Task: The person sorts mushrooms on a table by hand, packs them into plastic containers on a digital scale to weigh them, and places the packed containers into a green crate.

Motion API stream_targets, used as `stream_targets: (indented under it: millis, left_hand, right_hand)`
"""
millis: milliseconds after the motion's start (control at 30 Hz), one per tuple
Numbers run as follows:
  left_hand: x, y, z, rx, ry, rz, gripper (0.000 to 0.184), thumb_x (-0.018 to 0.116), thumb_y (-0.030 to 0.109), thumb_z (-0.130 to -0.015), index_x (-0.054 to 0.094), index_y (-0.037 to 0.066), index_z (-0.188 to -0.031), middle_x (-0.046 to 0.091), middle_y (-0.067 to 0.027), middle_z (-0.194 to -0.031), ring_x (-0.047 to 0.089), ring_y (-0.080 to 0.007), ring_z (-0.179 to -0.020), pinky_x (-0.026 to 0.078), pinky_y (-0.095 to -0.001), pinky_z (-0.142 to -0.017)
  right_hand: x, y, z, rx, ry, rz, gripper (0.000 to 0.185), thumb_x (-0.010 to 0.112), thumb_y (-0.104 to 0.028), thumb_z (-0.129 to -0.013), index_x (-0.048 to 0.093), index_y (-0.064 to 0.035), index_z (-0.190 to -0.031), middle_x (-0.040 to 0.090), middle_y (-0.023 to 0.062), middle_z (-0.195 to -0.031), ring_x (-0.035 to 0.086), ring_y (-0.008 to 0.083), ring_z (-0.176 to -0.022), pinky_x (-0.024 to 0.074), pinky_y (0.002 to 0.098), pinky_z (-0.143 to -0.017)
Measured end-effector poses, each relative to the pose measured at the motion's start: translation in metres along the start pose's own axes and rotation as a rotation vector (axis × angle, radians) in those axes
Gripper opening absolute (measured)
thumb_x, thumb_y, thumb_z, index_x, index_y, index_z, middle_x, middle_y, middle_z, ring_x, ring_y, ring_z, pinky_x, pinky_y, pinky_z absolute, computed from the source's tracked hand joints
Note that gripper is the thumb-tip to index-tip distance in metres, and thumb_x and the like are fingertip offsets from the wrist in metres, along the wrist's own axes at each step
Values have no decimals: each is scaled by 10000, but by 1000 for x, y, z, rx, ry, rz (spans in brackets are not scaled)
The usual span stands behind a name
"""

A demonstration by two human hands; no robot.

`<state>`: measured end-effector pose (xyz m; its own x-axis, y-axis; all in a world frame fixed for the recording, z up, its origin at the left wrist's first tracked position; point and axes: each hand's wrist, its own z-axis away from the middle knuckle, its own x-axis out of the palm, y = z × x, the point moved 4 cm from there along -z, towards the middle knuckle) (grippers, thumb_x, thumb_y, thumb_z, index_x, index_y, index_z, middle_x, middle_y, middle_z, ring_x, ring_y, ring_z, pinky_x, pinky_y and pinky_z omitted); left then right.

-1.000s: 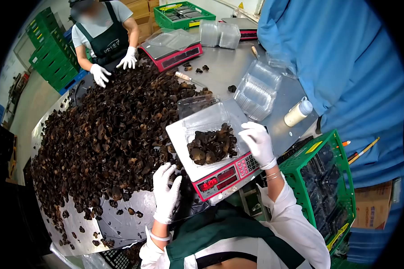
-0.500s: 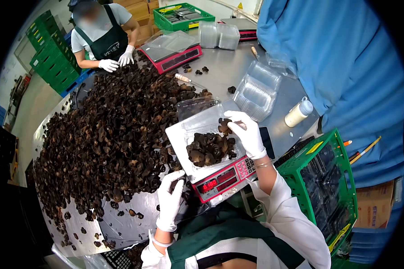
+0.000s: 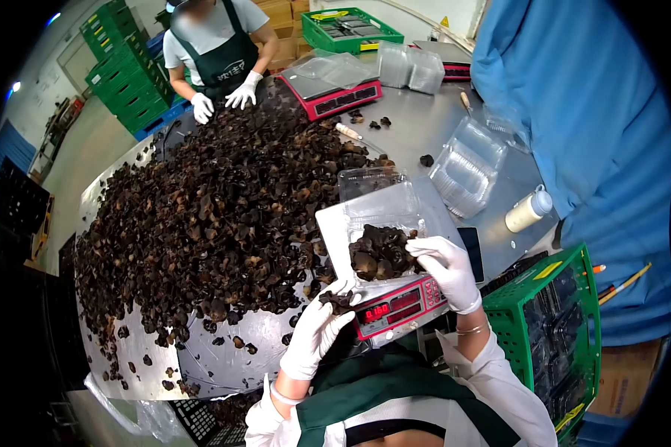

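Observation:
A clear plastic box [image 3: 399, 195] lies open on a red-framed scale [image 3: 392, 314], with dark wood ear mushrooms [image 3: 380, 252] heaped in it. The display glows red and seems to read 0.160. My gloved right hand [image 3: 449, 274] is at the right side of this heap, its fingers pinched on mushroom there; the exact piece is partly hidden. In front of the scale's near left corner, my gloved left hand [image 3: 314, 337] pinches a dark wood ear piece [image 3: 337, 302] between thumb and fingers. To the left spreads a large pile of wood ears [image 3: 216, 216].
Stacked clear boxes [image 3: 467, 167], a white bottle [image 3: 528, 211] and a dark phone [image 3: 470, 253] lie to the right. A green crate [image 3: 508, 316] of packed boxes stands at lower right. Across the table, a gloved person [image 3: 224, 59] works near another red scale [image 3: 332, 86].
My right hand has lowered its mushroom piece to the heap in the box. My left hand has risen to the scale's corner and now grips a piece. The display went from about 0.180 to 0.160.

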<state>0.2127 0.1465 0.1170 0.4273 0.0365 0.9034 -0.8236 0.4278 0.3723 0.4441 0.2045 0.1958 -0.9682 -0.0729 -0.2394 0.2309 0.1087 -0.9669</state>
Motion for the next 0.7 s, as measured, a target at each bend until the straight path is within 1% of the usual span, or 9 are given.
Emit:
stream_targets:
  millis: [100,233,333,367,433,500,533,600,700]
  left_hand:
    - [-13,-1,-1,26,-8,-41,403,620,123,-901,483,-31,-1248,491,-199,-1306,567,-304,-1134,558,-350,-893]
    - [-21,2,1,71,48,-148,257,632,152,-899,554,0,-1092,579,-200,-1174,614,-293,-1025,558,-364,-853]
    - [-25,16,4,144,179,-451,226,629,196,-900,569,29,-1039,623,-147,-1090,628,-254,-958,516,-380,-842]
    - [-32,24,4,156,215,-541,217,638,151,-887,573,30,-1055,616,-133,-1114,607,-242,-1013,491,-367,-891]
    - [-53,38,-4,433,190,-1157,307,638,94,-861,562,18,-1149,606,-128,-1159,579,-231,-1088,450,-337,-960]
    - [-61,45,4,586,392,-1887,458,675,89,-823,545,45,-1259,547,-144,-1287,501,-288,-1215,381,-365,-1044]
    - [-62,46,5,576,380,-1812,474,678,100,-823,540,51,-1274,536,-145,-1304,495,-296,-1220,377,-368,-1047]
    - [-61,46,6,563,345,-1697,493,673,121,-833,528,60,-1299,526,-147,-1319,487,-311,-1225,373,-379,-1051]
    - [-45,40,-1,652,254,-1856,477,655,120,-846,529,69,-1303,526,-151,-1318,482,-314,-1228,372,-386,-1050]
  right_hand:
    - [-18,19,12,64,134,-140,183,578,-7,-887,638,38,-1053,658,90,-1022,627,143,-950,477,262,-881]
    - [-37,32,21,32,248,-60,186,569,-14,-896,634,43,-1061,650,91,-1027,627,151,-956,479,263,-878]
    - [-44,39,22,38,292,-73,199,555,-43,-904,628,45,-1066,647,81,-1014,624,152,-941,487,274,-861]
    - [-46,39,23,23,290,14,202,570,-44,-892,631,34,-1069,648,77,-1019,623,147,-933,489,273,-849]
    - [-47,44,23,18,296,103,207,584,-46,-881,634,23,-1071,648,73,-1023,623,141,-925,491,272,-836]
    - [-42,44,22,-58,278,411,241,646,-74,-821,647,-39,-1060,652,104,-1007,637,218,-922,493,298,-816]
    - [-38,41,20,-149,275,528,264,668,-105,-779,656,-61,-1039,642,120,-1022,613,286,-946,481,342,-849]
    - [-31,37,16,-216,233,643,297,669,-126,-781,656,-62,-1070,643,114,-1063,586,293,-1016,458,367,-906]
    - [-18,27,4,-367,150,712,310,661,-124,-789,658,-60,-1092,631,117,-1127,547,330,-1096,426,393,-964]
